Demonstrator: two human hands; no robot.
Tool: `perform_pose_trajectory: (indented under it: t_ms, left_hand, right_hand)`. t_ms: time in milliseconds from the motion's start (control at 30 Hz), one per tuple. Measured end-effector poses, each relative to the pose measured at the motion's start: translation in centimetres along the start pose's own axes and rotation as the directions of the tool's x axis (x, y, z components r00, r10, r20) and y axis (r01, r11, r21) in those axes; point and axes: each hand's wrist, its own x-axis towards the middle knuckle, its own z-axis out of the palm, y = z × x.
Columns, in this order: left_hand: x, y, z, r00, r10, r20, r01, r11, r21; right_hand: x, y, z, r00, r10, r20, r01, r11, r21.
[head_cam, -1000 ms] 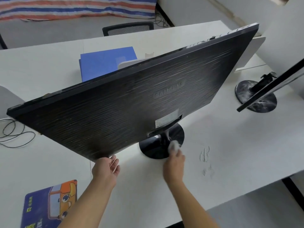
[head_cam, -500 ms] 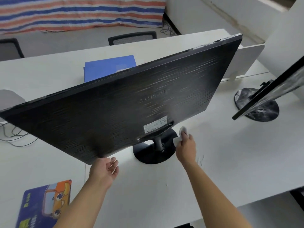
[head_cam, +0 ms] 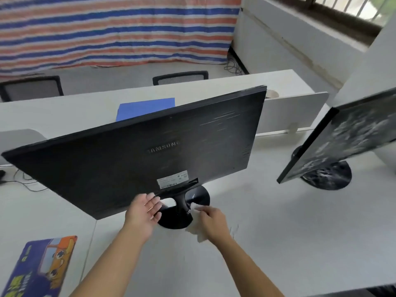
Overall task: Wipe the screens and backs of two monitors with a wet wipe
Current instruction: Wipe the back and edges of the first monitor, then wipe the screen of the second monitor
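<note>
A black Samsung monitor (head_cam: 150, 151) stands on the white desk (head_cam: 278, 232) with its back toward me, on a round black base (head_cam: 199, 196). My left hand (head_cam: 144, 213) is open with straight fingers at the monitor's lower edge, just left of the stand neck. My right hand (head_cam: 214, 221) is blurred and holds a white wet wipe (head_cam: 198, 234) just right of the base, close to the desk. A second monitor (head_cam: 353, 133) with a streaked screen stands at the right on a smeared round base (head_cam: 330, 179).
A blue folder (head_cam: 145, 108) lies behind the first monitor. A cartoon mouse pad (head_cam: 38, 269) sits at the front left and cables (head_cam: 21, 181) trail at the left edge. A white divider panel (head_cam: 289, 112) stands at the back right, with chair backs (head_cam: 180, 77) beyond the desk.
My left hand let go of the monitor's lower left edge and moved right to the stand. My right hand with the wipe came down beside the base. The monitor stands more upright.
</note>
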Motion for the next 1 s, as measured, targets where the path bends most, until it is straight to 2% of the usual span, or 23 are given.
perform_pose_trajectory:
  t_ms: [67,100,267,367,467,600,667,800,1000]
  left_hand:
    - [-1.3,-0.1,1.9,0.998,0.068,-0.014,-0.067,0.995,0.078]
    - [-2.0,-0.3,3.0,0.994,0.106,-0.025,-0.102,0.988,0.117]
    - [-4.2,-2.3,6.8,0.979,0.200,0.030,-0.198,0.922,0.333]
    - [-5.2,-3.6,9.6,0.963,0.232,0.136,-0.268,0.875,0.403]
    - [-5.9,-4.1,12.9,0.933,0.251,0.259,-0.348,0.816,0.461]
    - [-7.9,-4.1,17.8,0.857,0.266,0.441,-0.468,0.759,0.453]
    - [-9.7,-4.2,20.4,0.796,0.270,0.541,-0.529,0.745,0.406]
    - [-12.5,-4.7,24.1,0.707,0.291,0.645,-0.598,0.732,0.326]
    - [-15.5,-4.5,27.0,0.582,0.362,0.728,-0.739,0.610,0.287]
  right_hand:
    - [0.0,-0.3,-3.2,0.994,0.093,-0.053,-0.079,0.972,0.223]
    - [0.0,-0.1,-5.0,0.992,0.113,-0.057,-0.093,0.955,0.280]
    - [-1.0,1.2,-10.5,0.977,0.156,-0.143,-0.094,0.926,0.367]
    - [-3.1,1.7,-12.7,0.970,0.126,-0.206,-0.026,0.903,0.430]
    - [-5.6,2.8,-14.8,0.945,0.174,-0.279,-0.015,0.871,0.492]
    - [-9.7,4.6,-18.1,0.888,0.238,-0.394,0.037,0.816,0.577]
    - [-11.9,5.1,-20.3,0.876,0.257,-0.409,0.102,0.729,0.677]
    - [-14.8,6.0,-24.0,0.856,0.284,-0.432,0.235,0.532,0.813]
    - [-16.2,4.0,-26.9,0.868,0.172,-0.465,0.333,0.493,0.804]
